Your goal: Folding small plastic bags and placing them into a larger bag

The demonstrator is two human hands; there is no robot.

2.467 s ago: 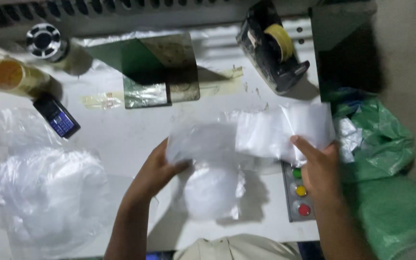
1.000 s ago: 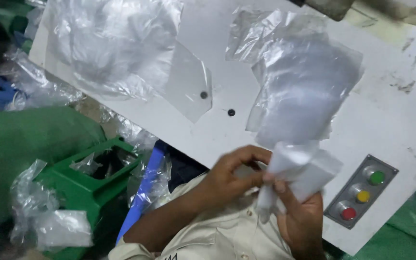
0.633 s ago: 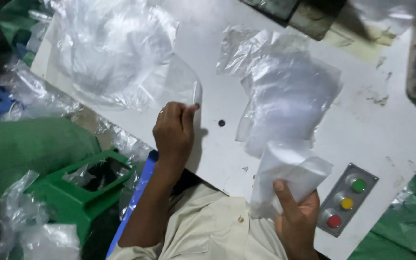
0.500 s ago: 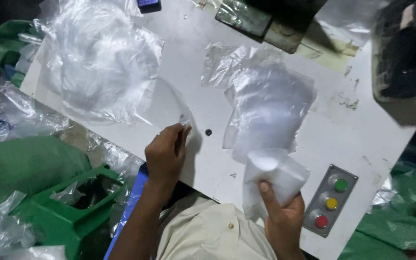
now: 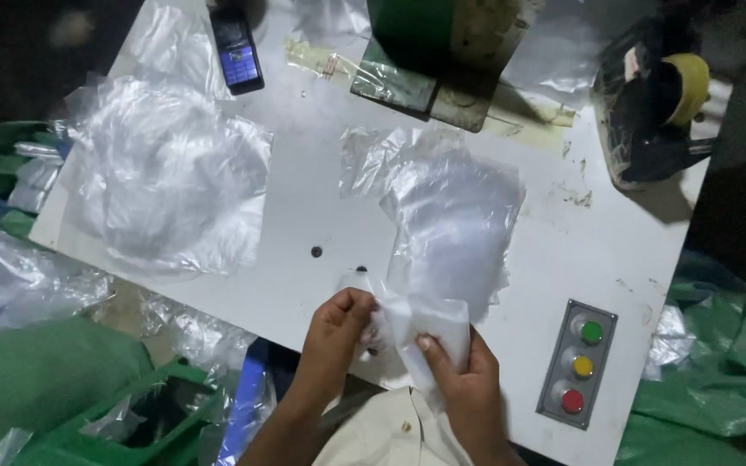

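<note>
Upper left of frame: heap of clear plastic bags (image 5: 170,177) on the white table (image 5: 304,198), dark phone (image 5: 237,53) above it; lower right, grey control panel (image 5: 577,366) with green, yellow and red buttons; upper right, black tape dispenser (image 5: 649,103). Low centre, a folded white translucent bag (image 5: 420,324), crumpled, lies against a flatter clear sheet (image 5: 455,220). Left hand (image 5: 334,332) and right hand (image 5: 468,384) both pinch it; half a second ago only the right held it, the left pressing on the table.

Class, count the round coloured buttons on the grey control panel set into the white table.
3, in a line on the grey control panel at the table's near right: the round green button farthest, the round yellow button in the middle, the round red button nearest. None seems hidden.
</note>
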